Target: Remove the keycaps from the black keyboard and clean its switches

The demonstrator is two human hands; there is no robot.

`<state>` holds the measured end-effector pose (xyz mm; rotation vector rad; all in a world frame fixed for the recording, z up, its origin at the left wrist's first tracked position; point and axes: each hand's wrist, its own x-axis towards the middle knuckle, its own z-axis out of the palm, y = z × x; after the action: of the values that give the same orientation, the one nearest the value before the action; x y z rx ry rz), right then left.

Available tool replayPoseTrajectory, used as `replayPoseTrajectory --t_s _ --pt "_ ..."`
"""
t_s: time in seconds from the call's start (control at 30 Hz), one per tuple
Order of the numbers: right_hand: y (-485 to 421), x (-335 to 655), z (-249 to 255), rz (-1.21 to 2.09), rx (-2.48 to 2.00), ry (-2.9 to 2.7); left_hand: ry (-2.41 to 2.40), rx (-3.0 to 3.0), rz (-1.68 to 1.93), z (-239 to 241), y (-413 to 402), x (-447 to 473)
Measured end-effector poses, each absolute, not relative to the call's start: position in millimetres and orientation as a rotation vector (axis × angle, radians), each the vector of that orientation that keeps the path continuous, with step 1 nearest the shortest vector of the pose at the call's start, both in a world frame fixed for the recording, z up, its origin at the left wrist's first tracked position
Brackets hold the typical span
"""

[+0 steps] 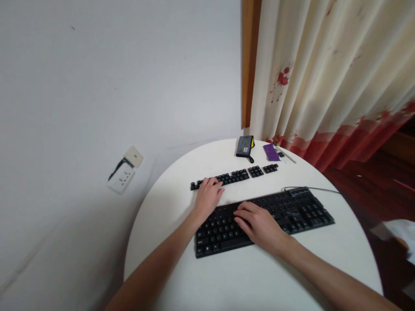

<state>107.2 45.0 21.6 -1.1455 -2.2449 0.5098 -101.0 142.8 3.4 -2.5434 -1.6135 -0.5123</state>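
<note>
A black keyboard (pixel 301 214) lies at a slant on the white round table (pixel 168 224). Beyond it, loose black keycaps (pixel 240 175) are laid out in rows and small blocks. My left hand (pixel 209 196) is over the left end of these keycaps, its fingers stretched out and spread, the fingertips at the caps. Over the left-middle part of the keyboard is my right hand (pixel 259 222), its fingers bent and close together, with the thumb near the index fingertip. Whatever may be between those fingertips is too small to make out.
At the back of the table lie a dark grey pouch (pixel 244 147) with a strap, a purple packet (pixel 271 152) and a thin pale stick (pixel 288 156). A cable (pixel 320 189) runs off the right edge. A wall with a socket (pixel 121 177) is on the left, a curtain (pixel 304 86) behind.
</note>
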Motion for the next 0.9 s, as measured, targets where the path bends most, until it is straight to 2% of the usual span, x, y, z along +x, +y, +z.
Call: replayPoseTrajectory --t_s 0.27,0.5,0.9 --pt "46.3 107.9 23.2 0.529 -1.164 -2.242 -1.558 -2.648 -0.557 2.0 127.2 -108.8" --pt "49.5 108.2 19.0 0.545 -1.191 -2.228 -1.649 -2.693 -0.775 -2.9 129.1 -110.8" --pt "55.7 110.8 13.0 0.580 -1.219 -2.178 -1.714 -2.913 -0.920 -10.0 134.7 -109.9"
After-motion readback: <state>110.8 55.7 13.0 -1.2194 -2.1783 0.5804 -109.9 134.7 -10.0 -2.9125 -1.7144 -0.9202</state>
